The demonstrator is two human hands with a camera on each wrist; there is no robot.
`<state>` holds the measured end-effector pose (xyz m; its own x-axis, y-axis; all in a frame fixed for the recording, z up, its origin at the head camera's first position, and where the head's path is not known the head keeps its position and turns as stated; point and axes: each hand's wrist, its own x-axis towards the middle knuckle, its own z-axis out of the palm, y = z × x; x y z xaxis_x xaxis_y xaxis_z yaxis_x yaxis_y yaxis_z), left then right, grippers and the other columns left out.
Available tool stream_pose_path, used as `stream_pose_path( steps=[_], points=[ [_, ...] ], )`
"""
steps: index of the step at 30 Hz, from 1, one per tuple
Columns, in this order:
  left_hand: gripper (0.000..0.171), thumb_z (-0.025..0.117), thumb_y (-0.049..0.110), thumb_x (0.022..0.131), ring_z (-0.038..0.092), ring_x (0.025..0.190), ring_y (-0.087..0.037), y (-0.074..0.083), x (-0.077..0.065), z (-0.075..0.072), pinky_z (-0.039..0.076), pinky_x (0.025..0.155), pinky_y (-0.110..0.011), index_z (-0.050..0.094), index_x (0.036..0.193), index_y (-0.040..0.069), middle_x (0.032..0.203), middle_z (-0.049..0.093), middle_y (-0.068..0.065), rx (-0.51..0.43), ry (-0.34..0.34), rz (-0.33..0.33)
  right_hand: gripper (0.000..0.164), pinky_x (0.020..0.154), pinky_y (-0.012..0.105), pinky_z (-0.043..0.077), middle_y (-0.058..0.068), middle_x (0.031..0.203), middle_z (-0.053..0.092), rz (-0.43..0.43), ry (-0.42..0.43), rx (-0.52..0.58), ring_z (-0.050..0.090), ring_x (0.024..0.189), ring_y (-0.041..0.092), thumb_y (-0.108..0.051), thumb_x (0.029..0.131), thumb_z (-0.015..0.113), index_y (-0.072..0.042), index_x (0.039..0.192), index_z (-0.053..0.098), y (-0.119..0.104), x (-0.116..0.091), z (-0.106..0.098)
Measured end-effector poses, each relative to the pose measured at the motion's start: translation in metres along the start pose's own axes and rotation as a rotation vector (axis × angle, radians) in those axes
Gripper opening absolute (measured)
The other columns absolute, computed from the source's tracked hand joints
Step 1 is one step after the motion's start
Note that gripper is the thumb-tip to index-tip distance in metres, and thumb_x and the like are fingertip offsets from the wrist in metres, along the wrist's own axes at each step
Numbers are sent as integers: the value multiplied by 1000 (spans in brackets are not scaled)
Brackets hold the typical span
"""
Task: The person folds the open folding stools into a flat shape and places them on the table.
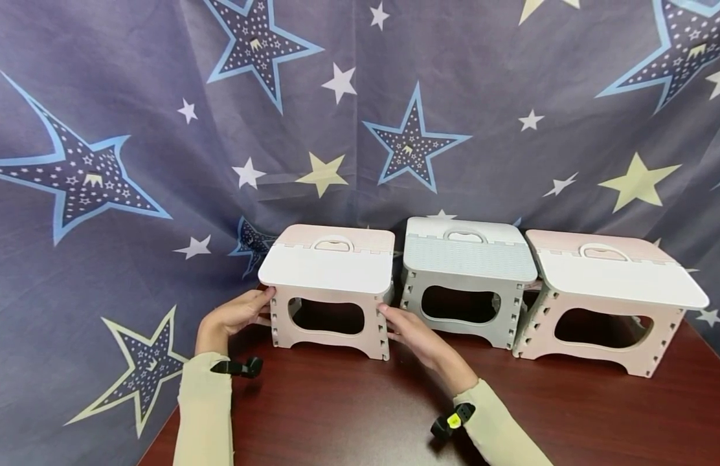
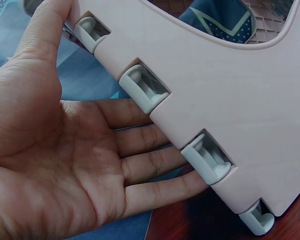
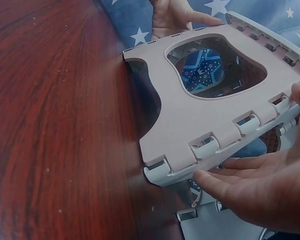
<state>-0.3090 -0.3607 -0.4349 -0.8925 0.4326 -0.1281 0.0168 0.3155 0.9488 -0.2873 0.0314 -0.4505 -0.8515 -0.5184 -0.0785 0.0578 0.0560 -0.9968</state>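
Note:
A pink and white folding step stool [image 1: 327, 259] stands on the table at the left end of a row, its carry handle on top. At its left side is my left hand [image 1: 234, 315], thumb at the front corner just under the top. In the left wrist view the fingers [image 2: 150, 167] lie nearly straight against the stool's hinged side edge, their tips hidden. My right hand [image 1: 415, 333] touches the right side, thumb on the front edge below the top. Its other fingers [image 3: 240, 165] extend along the side, partly hidden behind it.
A grey-green folding stool [image 1: 467, 252] stands just right of the pink one. Farther right is another pink and white stool [image 1: 616, 278], close beside it. All stand on a dark red wooden table [image 1: 337, 408]. A star-patterned cloth [image 1: 313, 142] hangs behind and to the left.

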Motion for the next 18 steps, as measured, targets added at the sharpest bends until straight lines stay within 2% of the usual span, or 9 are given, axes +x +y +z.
stream_pose_path(
  steps=[7,18],
  points=[
    [84,34,54,108,66,110,-12,-3,1,-3,55,100,-53,34,144,-23,140,53,-37,-4,-21,19,76,123,53,30,28,164,26,-3,7,-1,24,153,44,-46,106,47,8,155,29,1,1,1],
    [85,33,55,108,67,108,-10,-2,1,-1,55,100,-53,36,142,-23,137,56,-35,-7,-17,22,77,123,53,31,27,163,28,-5,15,8,27,152,43,-48,105,48,8,155,31,1,1,1]
  ],
)
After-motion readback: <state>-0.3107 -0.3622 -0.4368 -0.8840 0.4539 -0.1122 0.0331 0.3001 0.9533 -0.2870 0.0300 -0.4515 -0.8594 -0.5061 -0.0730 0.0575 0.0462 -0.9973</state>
